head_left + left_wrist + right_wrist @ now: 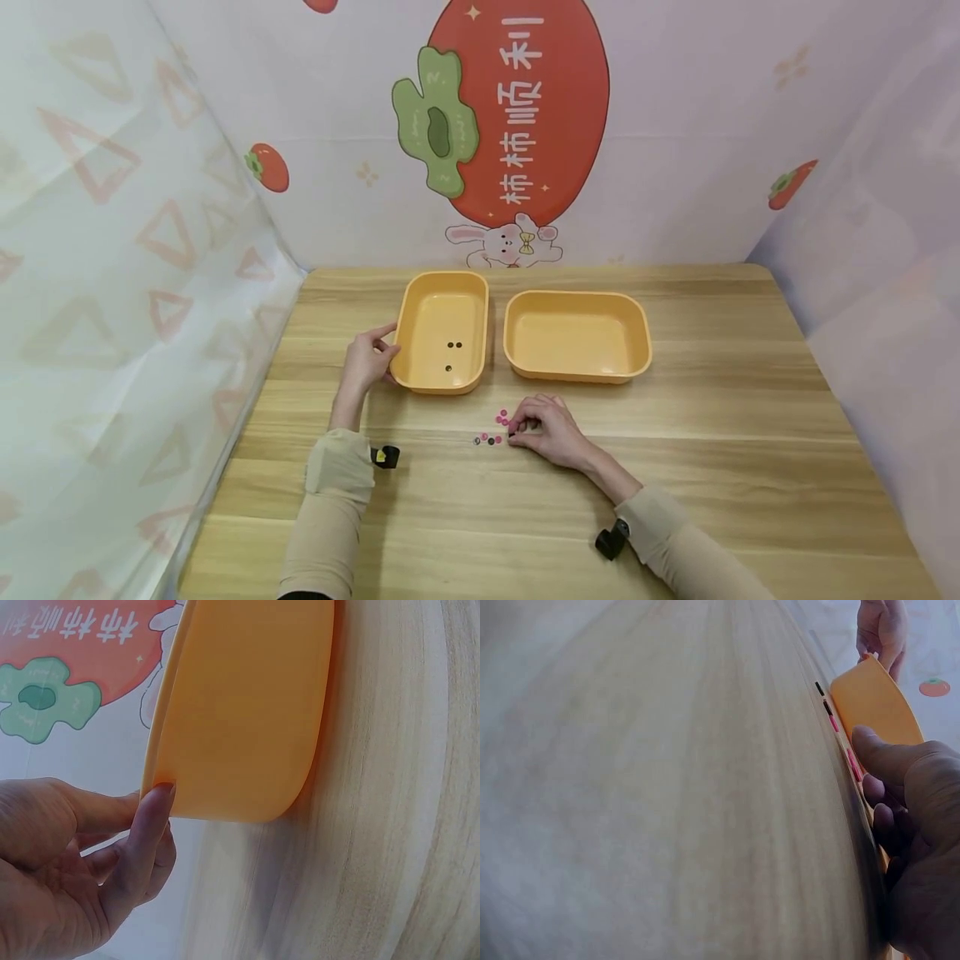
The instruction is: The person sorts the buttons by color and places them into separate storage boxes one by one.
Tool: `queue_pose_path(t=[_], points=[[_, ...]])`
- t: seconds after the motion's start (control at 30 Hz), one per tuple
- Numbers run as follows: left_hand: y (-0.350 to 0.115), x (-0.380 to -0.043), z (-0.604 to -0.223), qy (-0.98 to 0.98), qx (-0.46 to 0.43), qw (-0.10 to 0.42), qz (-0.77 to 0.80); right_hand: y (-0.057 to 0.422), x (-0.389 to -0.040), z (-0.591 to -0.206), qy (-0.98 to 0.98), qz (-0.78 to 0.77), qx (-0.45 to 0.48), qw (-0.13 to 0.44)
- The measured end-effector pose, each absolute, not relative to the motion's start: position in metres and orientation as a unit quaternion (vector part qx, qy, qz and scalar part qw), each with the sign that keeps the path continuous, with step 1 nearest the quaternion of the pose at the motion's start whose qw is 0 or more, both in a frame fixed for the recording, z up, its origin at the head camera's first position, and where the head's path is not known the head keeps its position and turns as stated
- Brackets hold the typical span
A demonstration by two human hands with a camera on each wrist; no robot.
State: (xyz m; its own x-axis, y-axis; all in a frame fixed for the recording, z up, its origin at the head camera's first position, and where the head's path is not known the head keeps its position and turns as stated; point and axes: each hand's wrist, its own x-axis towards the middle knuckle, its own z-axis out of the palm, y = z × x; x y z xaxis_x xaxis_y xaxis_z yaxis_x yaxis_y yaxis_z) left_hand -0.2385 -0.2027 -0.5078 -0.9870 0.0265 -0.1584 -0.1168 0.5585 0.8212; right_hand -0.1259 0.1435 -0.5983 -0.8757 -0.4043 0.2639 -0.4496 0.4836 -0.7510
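Note:
My left hand [367,360] pinches the near-left rim of an upright-oriented yellow-orange tray [400,333], thumb on one side and fingers on the other, as the left wrist view shows. Inside that tray lie three small black buttons [448,368]. My right hand [551,431] is low over the table in front of the trays, with a small dark button [512,434] between its thumb and fingertips. Beside those fingertips is a loose group of several pink buttons [499,420], along with a black button [491,442] and a silvery-dark one [476,441].
A second yellow-orange tray [641,354] lies crosswise to the right of the first, with a narrow gap between them. Both stand toward the back of the wooden table [750,467]. Printed cloth [675,125] hangs behind and at both sides.

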Motion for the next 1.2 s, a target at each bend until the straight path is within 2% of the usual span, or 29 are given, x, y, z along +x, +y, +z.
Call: queue_pose_path(t=[0.37, 0.53, 0.7, 0.9, 1.2], points=[[-0.203, -0.238, -0.507, 0.874, -0.030, 0.082, 0.479, 0.145, -0.130, -0.596, -0.839, 0.483, 0.248, 0.008], [-0.201, -0.238, -0.506, 0.877, -0.029, 0.083, 0.473, 0.153, -0.135, -0.585, -0.786, 0.556, 0.265, -0.055], [-0.202, -0.237, -0.505, 0.877, -0.034, 0.086, 0.470, 0.153, -0.139, -0.562, -0.776, 0.556, 0.278, -0.103], [-0.203, -0.238, -0.503, 0.880, -0.027, 0.082, 0.467, 0.138, -0.156, -0.533, -0.772, 0.546, 0.320, -0.062], [-0.205, -0.234, -0.506, 0.883, -0.020, 0.083, 0.462, 0.119, -0.196, -0.513, -0.792, 0.538, 0.285, -0.042]])
